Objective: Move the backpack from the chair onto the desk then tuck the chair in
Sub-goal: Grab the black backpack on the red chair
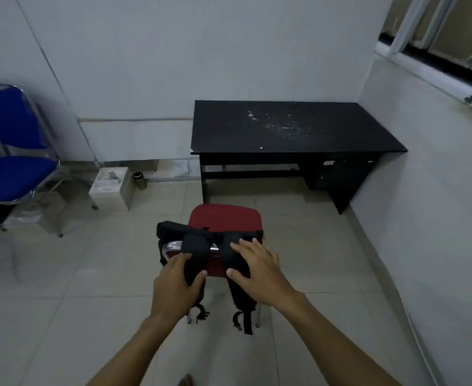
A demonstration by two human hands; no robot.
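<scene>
backpack (pixel 198 240), black soft fabric with padded straps, hangs draped over the red cushioned chair (pixel 223 218) with chrome tube frame. left hand (pixel 177 282) is clamped around one padded strap; right hand (pixel 257 268) lies flat on the other, fingers spread. matte black rectangular bench (pixel 293 126), speckled white, stands beyond, apart from the chair.

Two bare forearms, no sleeves, no jewellery

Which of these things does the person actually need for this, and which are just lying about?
Needed: black backpack, red chair, black desk, left hand, right hand.

Just there: blue chair, white box, small dark can, window.
</scene>
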